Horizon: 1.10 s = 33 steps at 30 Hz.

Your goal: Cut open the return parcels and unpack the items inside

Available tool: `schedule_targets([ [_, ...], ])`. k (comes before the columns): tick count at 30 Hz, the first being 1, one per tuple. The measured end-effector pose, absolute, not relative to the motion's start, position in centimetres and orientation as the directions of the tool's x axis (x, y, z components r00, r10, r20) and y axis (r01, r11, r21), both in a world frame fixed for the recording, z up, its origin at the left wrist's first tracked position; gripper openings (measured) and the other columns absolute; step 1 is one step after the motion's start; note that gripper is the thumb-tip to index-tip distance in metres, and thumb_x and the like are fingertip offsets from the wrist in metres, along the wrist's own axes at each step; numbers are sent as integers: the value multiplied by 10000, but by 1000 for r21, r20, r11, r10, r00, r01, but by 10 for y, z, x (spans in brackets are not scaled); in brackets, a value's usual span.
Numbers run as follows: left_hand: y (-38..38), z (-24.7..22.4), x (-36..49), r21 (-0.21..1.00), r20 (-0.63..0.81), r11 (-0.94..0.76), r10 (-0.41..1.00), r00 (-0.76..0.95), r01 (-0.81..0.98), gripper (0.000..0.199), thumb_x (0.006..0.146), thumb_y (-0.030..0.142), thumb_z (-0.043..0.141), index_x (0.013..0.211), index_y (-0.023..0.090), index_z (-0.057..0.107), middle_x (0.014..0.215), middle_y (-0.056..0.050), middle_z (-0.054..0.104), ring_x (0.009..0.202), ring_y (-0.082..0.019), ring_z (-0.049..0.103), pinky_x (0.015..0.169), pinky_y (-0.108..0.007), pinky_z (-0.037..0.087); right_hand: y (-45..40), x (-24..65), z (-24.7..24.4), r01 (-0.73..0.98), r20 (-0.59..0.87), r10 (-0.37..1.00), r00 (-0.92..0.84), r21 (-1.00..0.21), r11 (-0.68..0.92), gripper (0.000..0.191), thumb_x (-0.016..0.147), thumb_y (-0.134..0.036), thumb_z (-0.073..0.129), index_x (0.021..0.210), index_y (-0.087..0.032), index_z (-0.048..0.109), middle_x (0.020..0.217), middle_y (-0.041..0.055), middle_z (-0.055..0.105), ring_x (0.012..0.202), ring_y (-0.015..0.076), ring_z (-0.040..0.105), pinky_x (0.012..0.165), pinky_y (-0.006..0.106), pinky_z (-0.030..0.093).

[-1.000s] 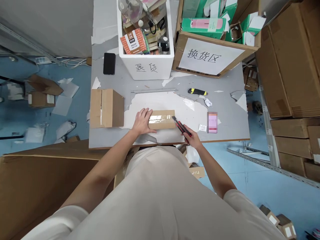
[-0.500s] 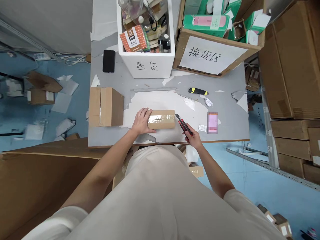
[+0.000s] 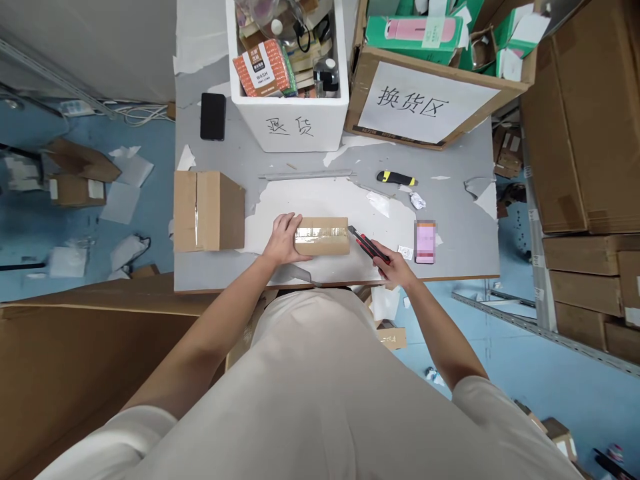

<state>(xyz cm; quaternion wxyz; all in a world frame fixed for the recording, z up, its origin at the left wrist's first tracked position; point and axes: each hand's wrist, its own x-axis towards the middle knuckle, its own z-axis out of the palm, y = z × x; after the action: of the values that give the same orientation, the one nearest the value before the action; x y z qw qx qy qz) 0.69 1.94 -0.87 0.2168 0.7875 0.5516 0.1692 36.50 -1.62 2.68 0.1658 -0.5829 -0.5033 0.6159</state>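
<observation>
A small taped cardboard box (image 3: 321,245) lies lengthwise near the front of the table, with glossy clear tape along its top. My left hand (image 3: 284,241) grips its left end, thumb on the near side and fingers on the far side. In my right hand (image 3: 395,267) is a red-and-black utility knife (image 3: 369,247), its blade pointing at the box's right end. The tip is at or very close to that end; I cannot tell whether it touches. A larger cardboard box (image 3: 207,212) stands to the left of my left hand.
Behind are a white foam bin (image 3: 290,127) full of goods and a carton (image 3: 475,110) holding green boxes. A black phone (image 3: 213,117), a yellow-and-black cutter (image 3: 397,178), a pink-screened phone (image 3: 425,241) and a small white label (image 3: 405,253) lie about the table (image 3: 460,233).
My right hand has shifted slightly right, and the knife lies at a flatter angle with its tip closer to the box's end. The left hand keeps its grip. The view has shifted slightly.
</observation>
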Motion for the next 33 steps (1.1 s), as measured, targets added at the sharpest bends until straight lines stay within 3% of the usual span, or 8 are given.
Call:
schedule_targets([
  [6,18,-5,8,525,28,-286,947,320,801,1174,420,575,834,1398,135,356,1364,-223,386,1278,-423,357,1080,-595,312,-11,377,35,452,-571,743,-350,-798,-400,649,858,-419,579,1468,-280,407,709,-37,550,439,46,385,422,199,362],
  [14,18,-8,8,538,32,-279,950,312,796,1189,422,585,834,1416,149,349,1379,-225,380,1285,-436,351,1075,-618,304,-53,375,33,377,-596,684,-422,-801,-465,649,873,-457,551,1463,-221,417,629,-43,518,430,66,354,403,213,321],
  [21,18,-15,5,511,40,-314,938,343,800,1288,398,690,808,1448,123,324,1441,-257,347,1327,-453,324,1093,-607,282,-67,377,30,354,-579,751,-318,-807,-473,668,860,-476,558,1457,-218,409,713,-13,600,434,73,417,399,223,361],
  [24,17,-11,5,480,-1,-316,933,360,819,1342,383,751,780,1468,123,302,1500,-273,294,1376,-472,266,1099,-605,262,-67,389,28,399,-539,823,-180,-805,-440,788,846,-507,567,1518,-221,271,776,9,652,458,98,459,423,249,414],
  [26,15,-6,4,438,-44,-303,933,357,846,1298,455,780,733,1487,137,281,1535,-268,254,1412,-475,213,1103,-626,219,-64,392,22,501,-499,865,-58,-764,-406,771,873,-526,510,1523,-203,250,815,32,669,512,132,517,502,294,485],
  [28,11,0,5,395,-63,-294,937,344,870,1157,600,770,656,1497,148,272,1556,-257,233,1439,-464,168,1105,-660,151,-57,386,8,637,-437,898,50,-679,-366,643,930,-491,384,1487,-175,335,890,77,669,660,185,596,671,358,538],
  [31,0,6,7,361,-27,-294,945,325,885,868,798,647,548,1479,156,327,1561,-236,248,1460,-423,152,1113,-675,85,-47,363,-25,798,-365,918,152,-503,-332,566,953,-346,275,1477,-143,344,1146,161,587,1003,254,598,921,408,485],
  [33,-14,9,9,357,4,-301,947,321,885,712,861,545,516,1449,166,386,1551,-218,288,1461,-394,186,1128,-655,104,-44,343,-49,853,-367,910,194,-395,-341,595,927,-282,308,1498,-115,286,1234,200,503,1122,286,541,973,422,448],
])
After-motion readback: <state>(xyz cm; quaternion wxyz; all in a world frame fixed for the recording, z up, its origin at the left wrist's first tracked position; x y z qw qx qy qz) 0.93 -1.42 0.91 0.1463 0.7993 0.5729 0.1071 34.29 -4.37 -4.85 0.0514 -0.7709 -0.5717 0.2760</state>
